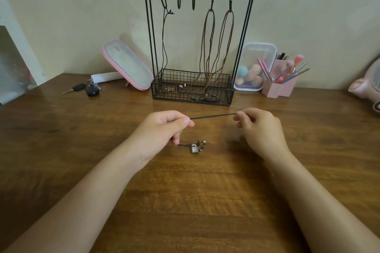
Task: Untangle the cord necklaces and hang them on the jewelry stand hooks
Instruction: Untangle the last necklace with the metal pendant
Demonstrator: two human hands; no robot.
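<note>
No readable text, number or brand. Small dark mark on pale lid of pink case (128, 64), far left: too small to read. Black key fob (92, 90) beside it: logo illegible.

Wall (82, 6): plain, pale cream, matte; fills the view beyond the fingers (243, 121). Table (205, 201): dark brown wood, grain visible; runs beneath the fingers and out to both sides, far edge meeting the wall. Light: soft and even; a faint shadow on the wood just below the fingers. Far left of the fingers, at the frame edge: a white upright strip (12, 35) and, under it, a dark panel (10, 68), possibly a doorway or leaning picture; too blurred to tell.
</note>
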